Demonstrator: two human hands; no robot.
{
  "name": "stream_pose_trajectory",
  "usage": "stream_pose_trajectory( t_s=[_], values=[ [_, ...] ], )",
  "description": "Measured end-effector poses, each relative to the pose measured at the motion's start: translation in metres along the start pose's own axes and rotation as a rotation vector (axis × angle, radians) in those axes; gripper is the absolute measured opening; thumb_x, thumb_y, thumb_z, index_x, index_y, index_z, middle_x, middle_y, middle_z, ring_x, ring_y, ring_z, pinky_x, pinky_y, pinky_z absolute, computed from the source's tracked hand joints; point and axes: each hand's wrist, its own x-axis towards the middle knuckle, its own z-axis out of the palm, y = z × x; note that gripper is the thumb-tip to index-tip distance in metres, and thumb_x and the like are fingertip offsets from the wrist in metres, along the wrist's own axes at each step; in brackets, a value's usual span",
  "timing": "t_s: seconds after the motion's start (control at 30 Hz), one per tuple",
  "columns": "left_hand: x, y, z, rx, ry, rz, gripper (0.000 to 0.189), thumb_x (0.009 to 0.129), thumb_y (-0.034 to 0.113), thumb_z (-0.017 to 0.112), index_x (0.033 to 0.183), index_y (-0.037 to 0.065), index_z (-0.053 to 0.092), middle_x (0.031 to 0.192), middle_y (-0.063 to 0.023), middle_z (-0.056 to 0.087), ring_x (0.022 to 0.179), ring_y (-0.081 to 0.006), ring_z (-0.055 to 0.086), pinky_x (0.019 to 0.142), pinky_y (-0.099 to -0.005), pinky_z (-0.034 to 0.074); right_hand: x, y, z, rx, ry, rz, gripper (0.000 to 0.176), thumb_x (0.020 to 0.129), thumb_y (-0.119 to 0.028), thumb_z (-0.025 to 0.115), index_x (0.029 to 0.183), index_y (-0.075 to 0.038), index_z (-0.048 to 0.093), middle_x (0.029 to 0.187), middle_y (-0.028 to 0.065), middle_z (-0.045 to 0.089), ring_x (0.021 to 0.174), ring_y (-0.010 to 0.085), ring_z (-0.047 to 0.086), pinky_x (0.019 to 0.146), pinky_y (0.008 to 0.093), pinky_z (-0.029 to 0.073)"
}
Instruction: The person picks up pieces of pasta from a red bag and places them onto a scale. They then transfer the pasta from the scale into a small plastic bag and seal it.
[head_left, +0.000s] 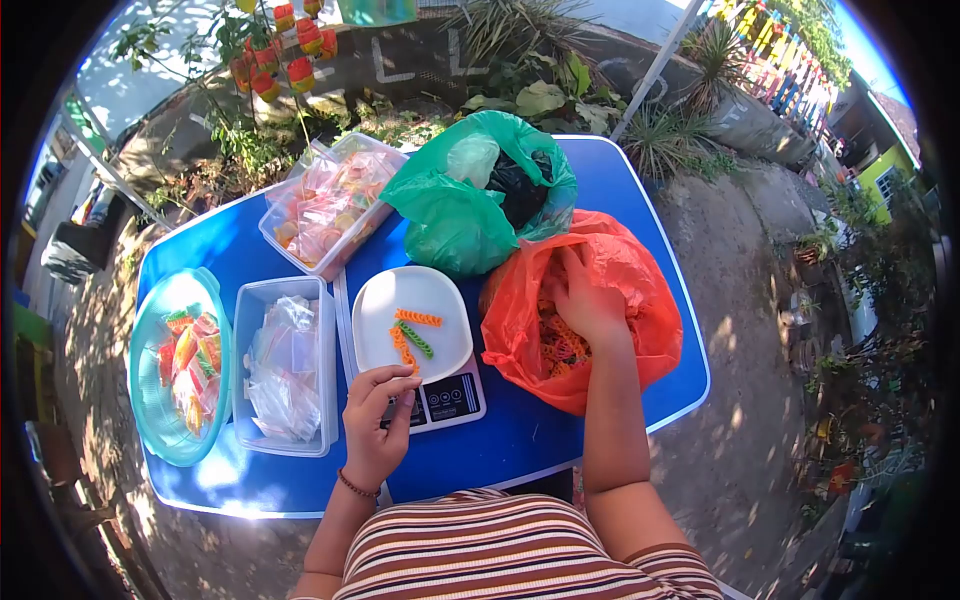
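Note:
My right hand (pixel 590 305) reaches into an orange-red plastic bag (pixel 640 345) holding orange spiral pieces (pixel 562 345); its fingertips are partly hidden by the bag and I cannot make out what they touch. My left hand (pixel 378 420) is at the near edge of a white plate (pixel 455 350), fingers curled with the thumb near the fingertips, beside the lower orange spiral. The plate sits on a kitchen scale (pixel 452 400) with a dark panel. On it lie orange spirals (pixel 418 318) and a green spiral (pixel 415 340).
A green plastic bag (pixel 440 225) stands behind the plate. To the left are a tub of filled packets (pixel 335 205), a tub of clear bags (pixel 285 370) and a teal basket (pixel 215 440) with colourful packets. All stand on a blue table (pixel 520 450).

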Motion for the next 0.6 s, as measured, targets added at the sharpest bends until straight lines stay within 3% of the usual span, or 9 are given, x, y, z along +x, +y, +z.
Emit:
stream_pose_trajectory(
  t_s=[0.1, 0.17, 0.27, 0.37, 0.47, 0.6],
  values=[
    [-0.002, 0.001, 0.002, 0.003, -0.007, 0.006, 0.02, 0.089, -0.003, 0.07, 0.106, 0.006, 0.075, 0.113, -0.0101, 0.071, 0.106, -0.027, 0.066, 0.094, -0.0366, 0.051, -0.001, 0.018, 0.024, -0.068, 0.154, -0.191, 0.041, 0.098, -0.023, 0.058, 0.137, -0.011, 0.057, 0.133, 0.0196, 0.063, 0.107, 0.0418, 0.066, 0.092, 0.0535, 0.054],
    [-0.001, 0.001, 0.001, -0.001, -0.01, -0.004, 0.021, 0.088, -0.003, 0.07, 0.106, 0.007, 0.075, 0.113, -0.0101, 0.071, 0.106, -0.027, 0.066, 0.094, -0.0366, 0.051, -0.018, 0.005, -0.003, -0.107, -0.007, -0.209, 0.034, 0.096, -0.02, 0.06, 0.127, -0.008, 0.064, 0.125, 0.018, 0.067, 0.104, 0.0402, 0.067, 0.092, 0.0522, 0.054],
    [0.001, 0.0, 0.0, -0.012, -0.01, -0.011, 0.021, 0.088, -0.004, 0.071, 0.106, 0.007, 0.075, 0.113, -0.01, 0.071, 0.107, -0.0269, 0.066, 0.093, -0.0365, 0.052, -0.04, 0.025, -0.004, -0.067, 0.171, -0.502, 0.025, 0.093, -0.015, 0.062, 0.114, -0.006, 0.07, 0.112, 0.0175, 0.071, 0.099, 0.0388, 0.069, 0.088, 0.0501, 0.055],
    [0.002, -0.001, 0.0, -0.001, -0.012, 0.007, 0.021, 0.088, -0.004, 0.071, 0.106, 0.006, 0.075, 0.113, -0.0101, 0.071, 0.106, -0.0269, 0.066, 0.093, -0.0362, 0.052, -0.045, 0.014, -0.03, -0.091, -0.022, -0.165, 0.026, 0.095, -0.014, 0.06, 0.119, -0.006, 0.068, 0.105, 0.0192, 0.072, 0.096, 0.0386, 0.069, 0.086, 0.0492, 0.055],
    [0.002, 0.0, 0.0, -0.008, -0.01, 0.02, 0.021, 0.088, -0.004, 0.071, 0.106, 0.006, 0.075, 0.113, -0.0102, 0.071, 0.106, -0.0269, 0.066, 0.092, -0.036, 0.052, -0.027, 0.008, -0.024, -0.028, 0.153, -0.069, 0.027, 0.096, -0.013, 0.059, 0.121, -0.009, 0.067, 0.102, 0.0205, 0.072, 0.098, 0.0388, 0.069, 0.088, 0.05, 0.054],
    [0.002, -0.002, -0.002, -0.003, 0.009, 0.032, 0.021, 0.088, -0.004, 0.07, 0.106, 0.006, 0.075, 0.113, -0.0102, 0.071, 0.105, -0.0268, 0.066, 0.091, -0.0357, 0.052, 0.008, 0.012, -0.004, -0.02, -0.098, 0.023, 0.035, 0.1, -0.018, 0.056, 0.135, -0.016, 0.057, 0.114, 0.0201, 0.069, 0.106, 0.0402, 0.068, 0.094, 0.051, 0.053]
  ],
)
